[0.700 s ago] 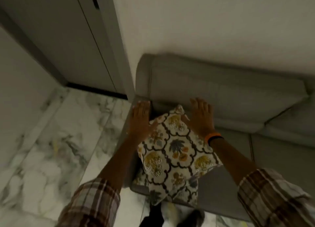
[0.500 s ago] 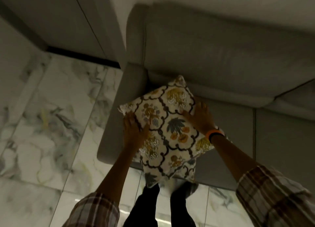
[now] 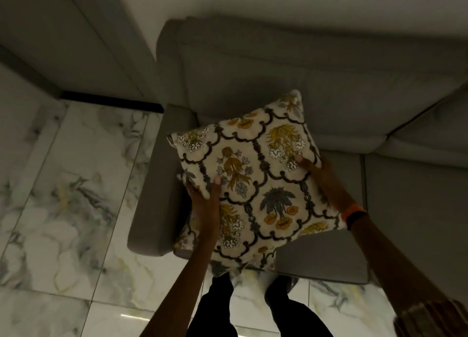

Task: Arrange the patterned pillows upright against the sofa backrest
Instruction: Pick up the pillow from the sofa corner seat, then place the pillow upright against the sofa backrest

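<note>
Currently the patterned pillow (image 3: 255, 179) is lifted, face up and tilted, over the sofa's left end — not yet against the backrest (image 3: 291, 83), which lies just beyond its far corner. Left hand (image 3: 205, 197) clamps the near-left edge, thumb on top; right hand (image 3: 321, 179) grips the right edge, fingers underneath. A second pillow (image 3: 187, 238) peeks out underneath, by the armrest (image 3: 154, 197). Both hands sit nearer than the pillow, so the push goes away — toward the backrest.

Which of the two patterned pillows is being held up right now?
The upper floral patterned pillow, gripped by the left hand and right hand. The second pillow lies beneath it on the seat.
</note>
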